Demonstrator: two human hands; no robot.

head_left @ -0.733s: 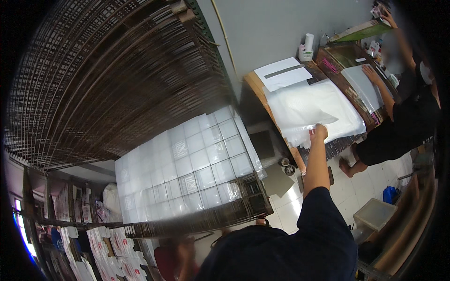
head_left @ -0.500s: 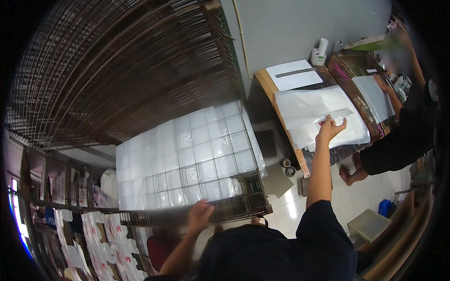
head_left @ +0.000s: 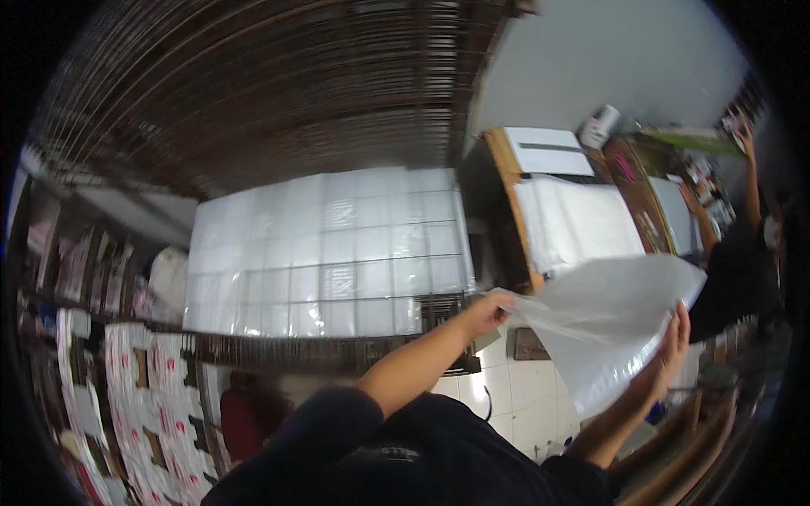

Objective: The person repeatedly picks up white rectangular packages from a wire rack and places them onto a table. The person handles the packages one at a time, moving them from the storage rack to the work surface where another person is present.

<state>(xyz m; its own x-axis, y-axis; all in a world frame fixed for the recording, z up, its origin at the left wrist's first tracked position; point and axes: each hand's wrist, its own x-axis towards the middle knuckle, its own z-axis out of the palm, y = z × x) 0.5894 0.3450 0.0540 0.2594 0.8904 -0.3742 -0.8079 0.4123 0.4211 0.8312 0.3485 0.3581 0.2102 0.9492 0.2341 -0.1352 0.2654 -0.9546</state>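
A translucent plastic bag (head_left: 603,308) hangs spread out between my two hands, in front of the work table. My left hand (head_left: 488,312) is closed on its left corner, near the right end of the wire rack. At the bag's right edge, my right hand (head_left: 672,347) grips it with the fingers laid along the plastic. Beyond the bag, a stack of similar bags (head_left: 578,221) lies on the table. On the wire drying rack (head_left: 443,314) to the left, several clear bags with white print (head_left: 337,253) lie flat in overlapping rows.
Raised wire racks (head_left: 278,93) lean above the lower rack. White paper with a grey strip (head_left: 548,150) and a white bottle (head_left: 597,126) sit at the table's back. A co-worker's hand (head_left: 693,201) rests by a printing board at right. Cartons (head_left: 152,396) stand lower left.
My right hand has drawn a bag off the table stack toward me. My left hand has come from the rack's front edge rightward and taken the bag's corner. The view has shifted.
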